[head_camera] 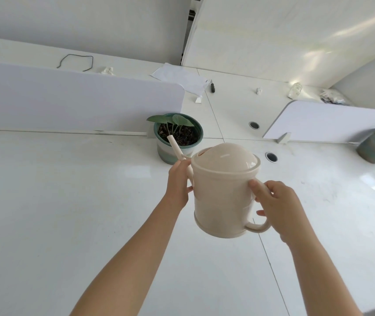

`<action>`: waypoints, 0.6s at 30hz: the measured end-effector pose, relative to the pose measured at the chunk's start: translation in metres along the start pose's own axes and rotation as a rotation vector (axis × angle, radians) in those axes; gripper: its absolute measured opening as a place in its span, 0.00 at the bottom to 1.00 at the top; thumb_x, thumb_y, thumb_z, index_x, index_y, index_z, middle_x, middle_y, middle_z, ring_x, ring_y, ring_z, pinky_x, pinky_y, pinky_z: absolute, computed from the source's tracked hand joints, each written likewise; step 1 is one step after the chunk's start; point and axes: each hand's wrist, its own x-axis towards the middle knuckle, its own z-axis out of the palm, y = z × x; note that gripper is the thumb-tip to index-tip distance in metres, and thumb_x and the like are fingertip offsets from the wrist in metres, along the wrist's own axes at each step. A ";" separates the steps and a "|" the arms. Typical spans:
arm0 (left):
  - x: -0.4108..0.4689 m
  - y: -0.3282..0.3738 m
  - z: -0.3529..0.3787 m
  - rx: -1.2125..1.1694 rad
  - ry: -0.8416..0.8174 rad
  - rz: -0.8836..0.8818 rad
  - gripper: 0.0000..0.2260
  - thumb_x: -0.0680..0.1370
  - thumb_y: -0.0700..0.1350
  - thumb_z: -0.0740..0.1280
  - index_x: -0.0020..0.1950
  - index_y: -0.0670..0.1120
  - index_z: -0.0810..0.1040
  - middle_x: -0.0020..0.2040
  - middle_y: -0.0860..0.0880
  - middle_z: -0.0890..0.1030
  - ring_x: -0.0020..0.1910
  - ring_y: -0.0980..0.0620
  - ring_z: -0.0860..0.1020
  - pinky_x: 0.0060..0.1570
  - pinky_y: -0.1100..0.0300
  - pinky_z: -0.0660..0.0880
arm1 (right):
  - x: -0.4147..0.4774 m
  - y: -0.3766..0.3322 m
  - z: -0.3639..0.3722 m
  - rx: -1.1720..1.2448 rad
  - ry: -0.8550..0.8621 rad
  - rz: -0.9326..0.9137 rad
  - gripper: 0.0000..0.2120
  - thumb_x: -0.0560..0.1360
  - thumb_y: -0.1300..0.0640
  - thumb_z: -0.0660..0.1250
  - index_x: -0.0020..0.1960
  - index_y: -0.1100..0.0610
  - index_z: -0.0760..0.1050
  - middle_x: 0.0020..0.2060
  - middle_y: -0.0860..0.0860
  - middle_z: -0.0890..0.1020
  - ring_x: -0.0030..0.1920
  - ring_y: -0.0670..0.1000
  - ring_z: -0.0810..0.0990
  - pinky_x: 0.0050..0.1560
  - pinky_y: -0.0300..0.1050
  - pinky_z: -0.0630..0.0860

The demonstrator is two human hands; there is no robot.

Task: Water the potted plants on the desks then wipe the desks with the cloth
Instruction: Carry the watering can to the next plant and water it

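Holding watering can (223, 197) above bench (68, 201), right grip (280, 206) curled round handle, left grip (178, 183) clasping spout base; tip over soil of potted plant (166, 153); tilt slowly, keep tip inside rim, stop before overflow

Left hand (177, 184) and right hand (278, 202) reach forward, both gripping.

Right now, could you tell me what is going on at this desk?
A person holds a beige plastic watering can over the white desk. The right hand grips its handle; the left hand holds the spout near its base. The spout's tip points into the green glazed pot with a leafy plant. A second potted plant stands far right, untouched.
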 end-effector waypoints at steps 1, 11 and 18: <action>0.001 -0.001 0.001 0.002 -0.006 -0.009 0.05 0.74 0.42 0.60 0.48 0.47 0.74 0.44 0.50 0.72 0.45 0.51 0.72 0.45 0.54 0.70 | 0.000 0.000 -0.001 -0.003 0.002 0.003 0.25 0.74 0.47 0.61 0.44 0.73 0.70 0.47 0.64 0.77 0.48 0.67 0.77 0.53 0.59 0.74; 0.013 0.000 0.023 0.031 -0.083 -0.037 0.04 0.75 0.43 0.59 0.47 0.48 0.72 0.39 0.52 0.70 0.41 0.52 0.71 0.44 0.55 0.70 | 0.007 -0.003 -0.013 -0.031 0.064 0.004 0.26 0.74 0.47 0.61 0.44 0.73 0.70 0.46 0.64 0.78 0.47 0.67 0.77 0.53 0.62 0.75; 0.024 0.007 0.038 0.051 -0.142 -0.034 0.04 0.75 0.45 0.60 0.47 0.49 0.73 0.41 0.51 0.70 0.43 0.51 0.71 0.44 0.55 0.71 | 0.017 -0.009 -0.019 -0.050 0.109 0.013 0.25 0.75 0.47 0.60 0.45 0.72 0.70 0.47 0.63 0.78 0.47 0.66 0.78 0.50 0.56 0.74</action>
